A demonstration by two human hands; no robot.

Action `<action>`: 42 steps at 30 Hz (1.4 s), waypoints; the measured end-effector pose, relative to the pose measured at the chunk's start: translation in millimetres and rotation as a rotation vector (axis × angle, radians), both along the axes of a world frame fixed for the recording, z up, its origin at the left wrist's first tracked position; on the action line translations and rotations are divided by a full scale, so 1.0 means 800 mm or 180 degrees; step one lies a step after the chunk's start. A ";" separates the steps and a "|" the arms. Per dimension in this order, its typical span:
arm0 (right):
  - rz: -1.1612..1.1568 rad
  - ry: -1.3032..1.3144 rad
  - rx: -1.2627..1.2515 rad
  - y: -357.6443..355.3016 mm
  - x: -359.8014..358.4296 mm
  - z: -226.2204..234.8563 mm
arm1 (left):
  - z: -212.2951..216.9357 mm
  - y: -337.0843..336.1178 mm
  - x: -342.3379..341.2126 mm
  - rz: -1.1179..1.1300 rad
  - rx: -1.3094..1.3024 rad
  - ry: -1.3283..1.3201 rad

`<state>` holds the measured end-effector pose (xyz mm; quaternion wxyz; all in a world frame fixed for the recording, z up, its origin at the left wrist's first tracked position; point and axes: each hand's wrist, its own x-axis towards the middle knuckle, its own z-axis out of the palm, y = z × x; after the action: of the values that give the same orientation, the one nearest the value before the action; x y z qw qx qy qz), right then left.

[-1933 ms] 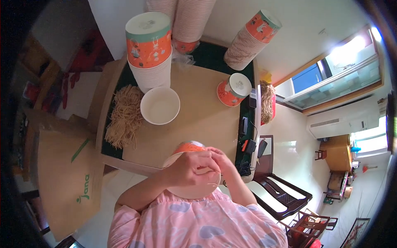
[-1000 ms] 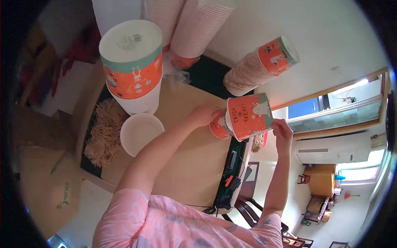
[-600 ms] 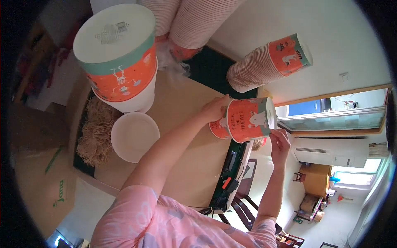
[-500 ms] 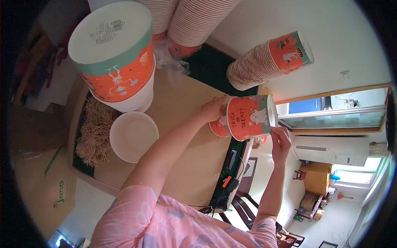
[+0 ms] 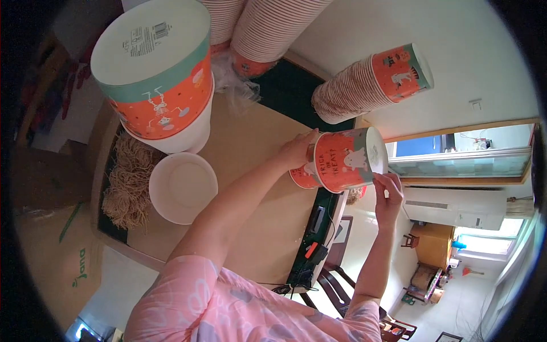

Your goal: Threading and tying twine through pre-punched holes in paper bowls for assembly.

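An orange paper bucket with a green band and a white base is tipped on its side between my hands, a ghost printed on its wall. My left hand wraps its rim side, where the rim of a second orange bucket shows; some of its fingers are hidden. At the base edge, my right hand pinches the tipped bucket between thumb and fingers. Left of my left forearm sits a white round bucket, its inside facing up. Behind it stands a big upturned bucket stack with a skeleton print.
Brown shredded paper lies at the table's left edge. Tall nested bucket stacks stand at the back beside crumpled clear plastic. Another stack leans at the back right. A black and orange device lies near the right edge.
The tipped bucket has shifted slightly right, away from my left hand's side, and its base has turned more into view. Both hands keep their hold.
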<state>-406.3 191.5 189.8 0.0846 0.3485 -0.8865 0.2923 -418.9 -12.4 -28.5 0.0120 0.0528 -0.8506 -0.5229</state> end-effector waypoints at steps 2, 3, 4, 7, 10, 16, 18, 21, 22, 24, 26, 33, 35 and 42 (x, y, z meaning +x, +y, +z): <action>0.0004 -0.0047 0.0071 -0.004 -0.004 0.002 | -0.010 -0.003 -0.004 -0.0133 0.0023 0.0116; -0.0008 -0.0047 0.0081 -0.001 -0.006 0.001 | -0.008 0.000 -0.005 -0.0145 0.0033 0.0116; -0.0003 -0.0052 0.0130 0.003 -0.008 -0.002 | -0.006 0.002 -0.005 -0.0315 0.0074 0.0021; -0.0053 -0.0212 0.0102 0.018 -0.019 -0.017 | -0.004 0.014 0.005 -0.0208 0.0107 0.0120; -0.0127 -0.0539 -0.0034 0.023 -0.021 -0.035 | -0.017 0.014 0.012 0.0147 0.0018 0.0290; -0.0320 -0.0859 -0.0050 0.022 -0.018 -0.055 | -0.003 0.003 0.046 0.0269 0.0181 -0.0037; -0.0411 -0.0896 -0.0076 0.017 -0.018 -0.061 | 0.015 0.000 0.070 0.0324 0.0068 0.0113; -0.0489 -0.0816 -0.0058 0.007 -0.012 -0.064 | 0.013 0.008 0.093 0.0066 -0.0553 -0.0573; -0.0492 -0.0768 -0.0101 0.006 -0.010 -0.065 | 0.014 0.012 0.101 -0.0286 -0.0660 -0.0750; -0.0410 -0.0741 -0.0179 -0.009 -0.001 -0.065 | -0.047 0.021 0.140 -0.0555 -0.0799 -0.0957; -0.0257 -0.0572 -0.0056 -0.029 0.007 -0.066 | -0.095 0.048 0.137 0.0392 -0.0250 0.0004; -0.0385 -0.0640 -0.0059 -0.016 0.020 -0.060 | -0.026 0.063 0.177 -0.0485 0.0287 0.0756; -0.0360 -0.0599 0.0000 -0.019 0.023 -0.059 | -0.022 0.066 0.180 -0.0132 -0.1332 0.1531; -0.0372 -0.0653 0.0009 -0.022 0.022 -0.051 | 0.016 0.082 0.161 -0.0479 0.0539 -0.0307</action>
<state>-389.1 173.9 148.9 0.0100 0.2645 -0.9098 0.3198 -290.0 53.1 -15.5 -0.0727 0.0148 -0.8046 -0.5892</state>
